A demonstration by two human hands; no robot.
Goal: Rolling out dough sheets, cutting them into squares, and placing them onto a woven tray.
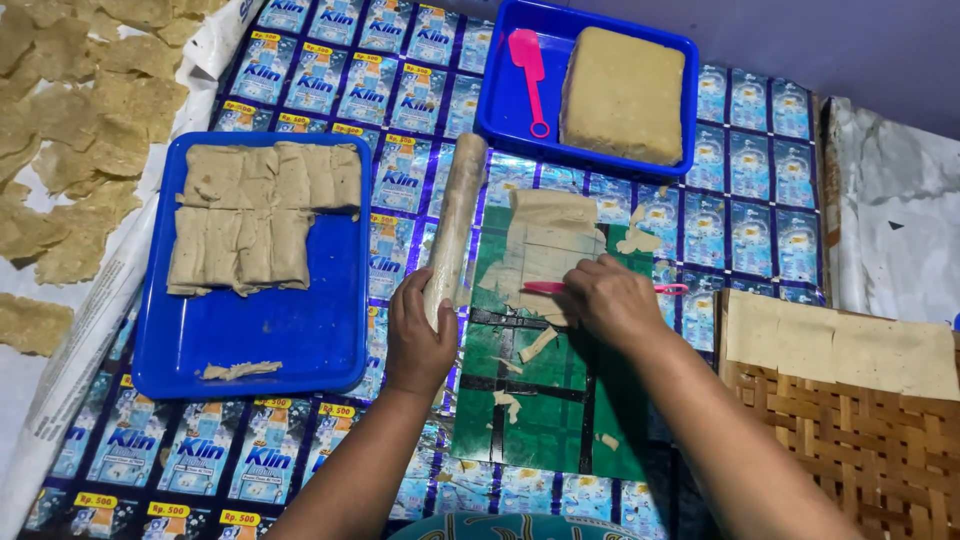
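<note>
Left hand is wrapped around the lower end of a dough-dusted wooden rolling pin, which lies slanted along the left edge of a green plastic sheet. Right hand is closed on a pink plastic knife, its blade laid across a thin beige dough sheet scored into squares at the top of that green sheet. The dough is pale tan, flat and ragged at the rim, with scraps strewn below it.

Containers now: a blue tray to the left carries two rows of cut dough squares at its far end and one scrap near its front edge. A smaller blue tub at the far edge holds a thick tan dough block and a pink spatula. At the right, a woven bamboo tray bears a flat dough strip.

Underneath it all, a glossy mat of printed blue sachet wrappers. Off its left edge, rough dried crackers are spread on white paper.
</note>
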